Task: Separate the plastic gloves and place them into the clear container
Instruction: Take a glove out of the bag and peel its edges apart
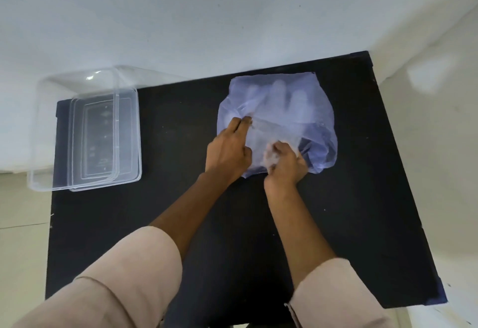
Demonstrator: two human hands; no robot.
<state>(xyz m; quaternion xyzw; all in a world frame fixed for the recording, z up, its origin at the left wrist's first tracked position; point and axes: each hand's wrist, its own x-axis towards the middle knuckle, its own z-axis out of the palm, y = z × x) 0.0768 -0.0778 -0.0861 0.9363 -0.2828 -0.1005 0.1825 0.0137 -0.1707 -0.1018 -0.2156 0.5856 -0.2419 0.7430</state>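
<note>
Head view: stack of plastic gloves (278,118) lying on black desk (181,125), far right part, against white wall (181,17). Left hand (229,149) pressing down on stack's left edge, fingers flat, grip released. Right hand (285,163) clenched on a glove's near edge, film bunched. Clear container (85,131) at desk's far left, well apart, overhanging the desk's left edge.

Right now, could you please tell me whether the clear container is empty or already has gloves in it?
Empty: the clear container shows only its bare bottom, while the plastic gloves lie on the table under both hands.
</note>
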